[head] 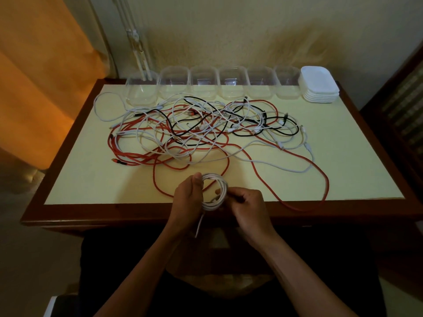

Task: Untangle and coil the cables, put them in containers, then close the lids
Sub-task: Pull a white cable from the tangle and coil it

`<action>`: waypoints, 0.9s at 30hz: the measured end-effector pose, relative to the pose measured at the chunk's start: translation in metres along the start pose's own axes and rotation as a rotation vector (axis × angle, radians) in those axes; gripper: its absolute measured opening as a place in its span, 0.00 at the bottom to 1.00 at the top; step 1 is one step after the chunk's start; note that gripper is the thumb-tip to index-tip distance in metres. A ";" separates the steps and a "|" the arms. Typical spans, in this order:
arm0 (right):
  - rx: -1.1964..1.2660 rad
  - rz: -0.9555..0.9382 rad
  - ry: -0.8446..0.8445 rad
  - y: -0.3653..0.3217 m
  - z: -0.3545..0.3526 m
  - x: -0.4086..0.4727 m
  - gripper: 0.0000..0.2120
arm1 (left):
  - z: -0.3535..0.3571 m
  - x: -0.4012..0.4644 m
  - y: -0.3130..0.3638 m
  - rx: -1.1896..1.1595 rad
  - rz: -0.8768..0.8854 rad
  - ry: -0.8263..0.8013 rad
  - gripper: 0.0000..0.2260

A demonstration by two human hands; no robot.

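Note:
A white cable wound into a small coil (214, 182) hangs over the table's front edge. My left hand (188, 197) grips the coil's left side, thumb on top. My right hand (248, 205) pinches the coil's right side, fingers curled. A loose white end (199, 225) dangles below the coil. Behind my hands lies a tangle of red, white and black cables (206, 131) spread across the table. Several clear open containers (232, 82) stand in a row at the back edge. A stack of white lids (319, 84) sits at the back right.
The table (91, 179) has a pale yellow top and a dark wooden frame. A red cable loop (304, 208) hangs over the front edge on the right. An orange curtain (34, 88) hangs to the left and a dark shelf (407, 106) stands to the right.

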State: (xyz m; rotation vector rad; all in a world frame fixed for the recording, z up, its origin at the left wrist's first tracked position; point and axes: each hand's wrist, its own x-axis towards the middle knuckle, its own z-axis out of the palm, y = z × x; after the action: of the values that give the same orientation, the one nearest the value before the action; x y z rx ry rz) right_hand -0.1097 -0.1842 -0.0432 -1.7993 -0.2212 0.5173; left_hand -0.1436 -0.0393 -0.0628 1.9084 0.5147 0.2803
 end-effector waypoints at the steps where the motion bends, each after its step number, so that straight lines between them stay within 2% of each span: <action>1: 0.100 0.064 -0.025 -0.003 -0.001 -0.001 0.11 | 0.002 0.000 -0.001 0.070 0.030 0.014 0.18; 5: 0.662 0.422 -0.161 -0.014 -0.012 0.002 0.14 | 0.000 0.000 -0.003 0.381 0.145 0.020 0.17; 7: 0.672 0.515 -0.206 -0.013 -0.018 0.005 0.18 | 0.000 -0.002 -0.005 0.482 0.191 -0.007 0.14; 9: 0.630 0.525 -0.250 -0.011 -0.019 0.006 0.15 | 0.002 -0.005 -0.004 0.538 0.213 -0.047 0.12; 11: 0.741 0.514 -0.273 -0.009 -0.017 0.006 0.15 | 0.004 -0.003 -0.005 0.425 0.175 -0.077 0.15; 13: 0.956 0.488 -0.311 -0.008 -0.015 0.004 0.16 | 0.006 -0.002 -0.006 0.155 0.095 -0.114 0.19; 15: 1.128 0.464 -0.309 -0.009 -0.015 0.004 0.18 | 0.007 -0.006 -0.005 -0.076 0.037 -0.184 0.18; 16: 1.137 0.450 -0.304 -0.010 -0.015 0.005 0.18 | 0.007 -0.008 -0.006 -0.150 0.016 -0.206 0.17; 18: 0.911 0.407 -0.256 -0.010 -0.013 0.006 0.15 | 0.007 -0.010 -0.009 -0.186 -0.020 -0.203 0.17; 19: 0.644 0.353 -0.193 -0.009 -0.012 0.007 0.13 | 0.007 -0.009 -0.011 -0.144 -0.019 -0.166 0.17; 21: 0.014 0.137 0.066 -0.006 -0.011 0.008 0.08 | 0.008 -0.006 -0.015 0.026 0.009 -0.051 0.18; 22: -0.137 -0.004 0.170 -0.007 -0.012 0.007 0.07 | 0.007 -0.005 -0.016 0.111 0.022 0.002 0.17; 23: -0.153 -0.101 0.186 -0.007 -0.014 0.007 0.06 | 0.006 -0.004 -0.014 0.169 0.045 0.040 0.15; 27: -0.092 -0.153 -0.233 -0.011 -0.018 0.003 0.13 | 0.006 0.000 -0.006 0.223 0.113 0.061 0.11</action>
State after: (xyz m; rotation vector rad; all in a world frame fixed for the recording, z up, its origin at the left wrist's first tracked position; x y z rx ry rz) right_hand -0.0972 -0.1953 -0.0299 -1.7928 -0.5468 0.6153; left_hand -0.1428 -0.0423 -0.0705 2.1553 0.4963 0.3679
